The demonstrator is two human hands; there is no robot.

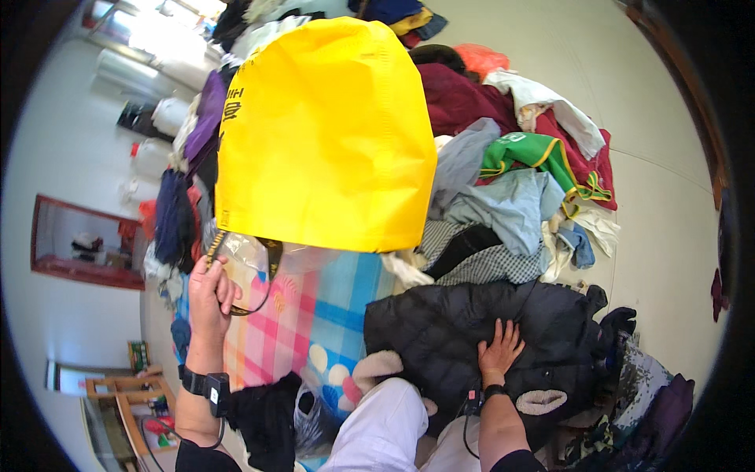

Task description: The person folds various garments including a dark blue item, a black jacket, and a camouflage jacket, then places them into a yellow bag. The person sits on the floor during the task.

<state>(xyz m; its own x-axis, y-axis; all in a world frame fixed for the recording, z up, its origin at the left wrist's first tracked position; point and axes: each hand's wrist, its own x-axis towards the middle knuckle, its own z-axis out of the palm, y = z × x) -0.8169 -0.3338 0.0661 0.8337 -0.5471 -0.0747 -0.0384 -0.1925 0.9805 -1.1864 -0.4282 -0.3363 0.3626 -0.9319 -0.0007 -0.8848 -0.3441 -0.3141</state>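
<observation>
My left hand (214, 289) grips the black strap with yellow marks of a large yellow bag (330, 135), which is raised above the bedding and bears dark writing along its left side. Flat on a black padded jacket (442, 324) lies my right hand (500, 348), fingers spread. The jacket shows a fleece-lined cuff and rests close to my knees. Under the bag, a checked sheet (348, 295) in pink and blue is spread out. Part of a clear plastic bag (242, 251) shows beneath the yellow bag's lower edge.
Piled clothes lie beyond the jacket, among them a green garment with yellow trim (525, 153), a light blue garment (513, 203) and dark red cloth (466, 100). Camouflage cloth (643, 377) sits at the right. Black cloth (265, 419) lies beside my left forearm, near a wooden frame (127, 395).
</observation>
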